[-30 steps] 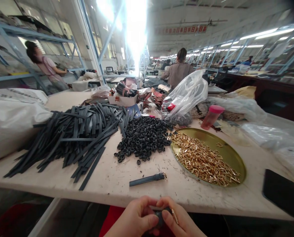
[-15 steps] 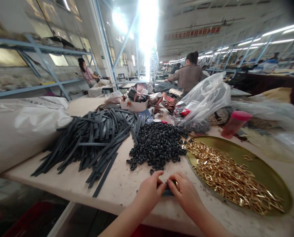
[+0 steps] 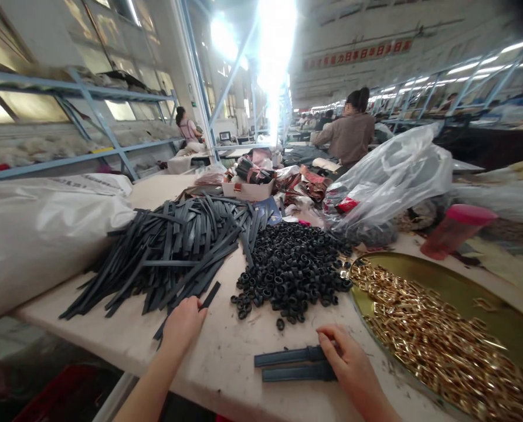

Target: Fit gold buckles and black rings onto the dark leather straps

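My left hand point(image 3: 183, 323) is closed around a dark, flat strip point(image 3: 211, 295) at the front of a large pile of similar strips point(image 3: 177, 228). The far end of that strip sticks out past the fingers. Near the table's front edge, my right hand point(image 3: 347, 360) has its fingers curled over the right end of a dark strap point(image 3: 283, 356) with a band around it. A second dark strap point(image 3: 294, 373) lies just below, its right end hidden by the hand. Beyond them is a heap of small black loops point(image 3: 294, 266).
A gold-coloured tray point(image 3: 424, 264) of small gold metal rings point(image 3: 432, 334) stands at right. Behind it are a pink-lidded container point(image 3: 457, 231) and a clear plastic bag point(image 3: 402, 176). A white sack point(image 3: 46, 228) lies at left. Two people work further back.
My hands were together at the table's front edge and are now apart. The left has moved left to the strip pile; the right has moved slightly right, and the two straps now show.
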Action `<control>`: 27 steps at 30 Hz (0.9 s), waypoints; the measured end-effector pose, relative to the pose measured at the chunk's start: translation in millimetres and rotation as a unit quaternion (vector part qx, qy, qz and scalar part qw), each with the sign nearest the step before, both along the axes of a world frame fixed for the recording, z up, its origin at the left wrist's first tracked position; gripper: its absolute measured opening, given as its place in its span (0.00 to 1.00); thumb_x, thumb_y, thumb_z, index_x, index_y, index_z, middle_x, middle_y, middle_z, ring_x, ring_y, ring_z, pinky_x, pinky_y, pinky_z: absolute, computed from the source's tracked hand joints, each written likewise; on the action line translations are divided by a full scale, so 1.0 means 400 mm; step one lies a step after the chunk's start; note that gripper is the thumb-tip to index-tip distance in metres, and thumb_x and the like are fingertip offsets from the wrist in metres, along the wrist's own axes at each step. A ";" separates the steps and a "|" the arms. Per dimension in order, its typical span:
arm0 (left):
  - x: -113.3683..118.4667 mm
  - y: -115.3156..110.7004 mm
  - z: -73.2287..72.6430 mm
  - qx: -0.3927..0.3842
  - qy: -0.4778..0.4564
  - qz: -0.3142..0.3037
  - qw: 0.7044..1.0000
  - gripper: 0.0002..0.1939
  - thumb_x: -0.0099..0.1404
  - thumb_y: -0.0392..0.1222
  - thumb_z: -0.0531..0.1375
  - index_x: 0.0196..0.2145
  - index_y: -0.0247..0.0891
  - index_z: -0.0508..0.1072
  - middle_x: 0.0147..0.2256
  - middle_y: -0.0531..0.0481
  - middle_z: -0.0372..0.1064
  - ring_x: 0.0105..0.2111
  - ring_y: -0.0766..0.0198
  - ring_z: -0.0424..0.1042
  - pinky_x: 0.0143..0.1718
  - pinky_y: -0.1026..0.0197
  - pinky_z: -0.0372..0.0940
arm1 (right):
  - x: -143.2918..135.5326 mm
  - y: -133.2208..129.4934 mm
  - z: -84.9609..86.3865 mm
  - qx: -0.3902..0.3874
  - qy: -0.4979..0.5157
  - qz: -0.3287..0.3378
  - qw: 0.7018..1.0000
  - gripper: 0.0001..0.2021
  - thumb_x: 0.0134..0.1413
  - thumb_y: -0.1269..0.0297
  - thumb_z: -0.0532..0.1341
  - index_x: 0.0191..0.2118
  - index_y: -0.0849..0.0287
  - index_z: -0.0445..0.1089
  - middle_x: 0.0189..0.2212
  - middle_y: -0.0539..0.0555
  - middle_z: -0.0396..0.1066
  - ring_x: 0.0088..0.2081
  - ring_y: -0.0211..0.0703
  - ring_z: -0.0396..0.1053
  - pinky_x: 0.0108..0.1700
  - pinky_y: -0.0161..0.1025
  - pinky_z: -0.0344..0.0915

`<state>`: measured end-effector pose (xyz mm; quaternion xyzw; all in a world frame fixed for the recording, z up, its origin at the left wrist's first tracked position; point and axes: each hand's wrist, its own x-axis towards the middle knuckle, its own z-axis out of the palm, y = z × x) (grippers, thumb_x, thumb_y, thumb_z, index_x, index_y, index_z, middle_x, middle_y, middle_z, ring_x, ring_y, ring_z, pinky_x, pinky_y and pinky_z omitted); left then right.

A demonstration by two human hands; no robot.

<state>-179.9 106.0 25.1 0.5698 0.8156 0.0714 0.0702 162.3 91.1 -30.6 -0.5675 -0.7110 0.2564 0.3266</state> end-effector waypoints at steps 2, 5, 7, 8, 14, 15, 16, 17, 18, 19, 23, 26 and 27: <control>0.024 -0.003 0.011 0.009 -0.035 -0.014 0.999 0.04 0.56 0.38 0.54 0.26 0.36 0.66 0.28 0.46 0.67 0.32 0.57 0.68 0.34 0.59 0.58 | 0.007 0.021 0.024 0.008 -0.031 -0.006 0.999 0.12 0.57 0.62 0.48 0.37 0.59 0.66 0.34 0.55 0.70 0.38 0.44 0.67 0.40 0.39 0.64; 0.098 -0.030 0.040 0.029 -0.110 -0.050 0.992 0.06 0.59 0.42 0.50 0.27 0.38 0.62 0.25 0.52 0.63 0.28 0.61 0.66 0.31 0.62 0.58 | -0.003 0.053 0.062 0.021 -0.094 0.026 0.995 0.10 0.56 0.67 0.49 0.36 0.59 0.66 0.33 0.54 0.69 0.36 0.41 0.68 0.39 0.36 0.64; 0.167 -0.063 0.056 0.024 -0.193 -0.084 0.977 0.08 0.59 0.45 0.50 0.27 0.39 0.61 0.24 0.56 0.61 0.27 0.65 0.64 0.29 0.65 0.58 | -0.027 0.071 0.079 0.024 -0.120 0.048 0.991 0.08 0.54 0.68 0.51 0.33 0.57 0.67 0.32 0.52 0.69 0.34 0.41 0.68 0.37 0.35 0.63; 0.204 -0.081 0.061 0.007 -0.252 -0.098 0.963 0.09 0.58 0.47 0.50 0.27 0.39 0.60 0.22 0.57 0.59 0.24 0.67 0.63 0.26 0.67 0.58 | -0.041 0.078 0.083 0.025 -0.134 0.054 0.989 0.07 0.53 0.68 0.53 0.32 0.56 0.68 0.31 0.52 0.69 0.33 0.41 0.68 0.36 0.36 0.62; 0.352 -0.170 0.065 -0.104 -0.688 0.021 0.718 0.16 0.47 0.49 0.60 0.24 0.39 0.56 0.18 0.63 0.52 0.16 0.75 0.49 0.18 0.69 0.42 | -0.104 0.108 0.075 0.018 -0.186 0.043 0.982 0.05 0.49 0.72 0.57 0.26 0.58 0.67 0.27 0.54 0.68 0.30 0.45 0.67 0.32 0.38 0.57; 0.360 -0.176 0.065 -0.110 -0.709 0.031 0.696 0.17 0.47 0.49 0.61 0.24 0.39 0.57 0.18 0.63 0.52 0.17 0.75 0.49 0.19 0.69 0.41 | -0.105 0.111 0.074 0.014 -0.185 0.044 0.982 0.06 0.48 0.73 0.57 0.25 0.58 0.67 0.27 0.54 0.68 0.30 0.45 0.67 0.32 0.38 0.57; 0.364 -0.180 0.065 -0.116 -0.726 0.039 0.677 0.18 0.46 0.49 0.62 0.24 0.39 0.57 0.18 0.62 0.52 0.17 0.75 0.50 0.19 0.69 0.41 | -0.104 0.113 0.073 0.008 -0.181 0.046 0.982 0.07 0.48 0.74 0.56 0.24 0.58 0.67 0.26 0.54 0.68 0.30 0.45 0.67 0.32 0.38 0.57; 0.366 -0.181 0.064 -0.121 -0.740 0.046 0.661 0.18 0.45 0.49 0.63 0.24 0.39 0.57 0.18 0.62 0.52 0.17 0.75 0.50 0.19 0.69 0.42 | -0.102 0.116 0.073 0.002 -0.176 0.046 0.983 0.07 0.47 0.75 0.56 0.24 0.58 0.67 0.26 0.54 0.67 0.30 0.45 0.67 0.33 0.38 0.57; 0.366 -0.181 0.063 -0.125 -0.750 0.050 0.647 0.19 0.45 0.49 0.63 0.24 0.39 0.56 0.18 0.62 0.53 0.18 0.75 0.51 0.19 0.69 0.42 | -0.098 0.118 0.075 -0.004 -0.168 0.045 0.985 0.07 0.46 0.76 0.56 0.24 0.59 0.67 0.25 0.54 0.67 0.30 0.45 0.67 0.34 0.39 0.58; 0.366 -0.179 0.061 -0.127 -0.759 0.053 0.636 0.19 0.44 0.48 0.64 0.24 0.39 0.56 0.17 0.62 0.53 0.18 0.75 0.51 0.20 0.69 0.43 | -0.092 0.119 0.077 -0.010 -0.156 0.043 0.987 0.07 0.46 0.76 0.55 0.26 0.59 0.68 0.26 0.54 0.68 0.31 0.46 0.67 0.35 0.40 0.58; 0.369 -0.173 0.053 -0.136 -0.780 0.056 0.609 0.18 0.45 0.46 0.63 0.24 0.39 0.56 0.16 0.63 0.52 0.16 0.76 0.49 0.19 0.69 0.41 | -0.056 0.104 0.094 -0.026 -0.092 0.032 0.995 0.12 0.50 0.73 0.52 0.41 0.62 0.66 0.36 0.57 0.68 0.37 0.46 0.67 0.41 0.43 0.61; 0.379 -0.175 0.056 -0.144 -0.784 0.057 0.601 0.16 0.46 0.44 0.62 0.24 0.39 0.56 0.15 0.63 0.52 0.15 0.76 0.49 0.18 0.70 0.42 | -0.024 0.063 0.111 -0.110 0.072 0.015 0.991 0.12 0.56 0.64 0.49 0.42 0.60 0.65 0.29 0.52 0.68 0.32 0.42 0.69 0.37 0.41 0.66; 0.384 -0.178 0.058 -0.148 -0.784 0.057 0.600 0.15 0.47 0.44 0.61 0.24 0.39 0.56 0.15 0.63 0.53 0.14 0.76 0.50 0.17 0.70 0.43 | -0.016 0.044 0.116 -0.162 0.183 -0.004 0.970 0.11 0.56 0.61 0.51 0.41 0.59 0.65 0.26 0.49 0.68 0.30 0.40 0.69 0.35 0.40 0.67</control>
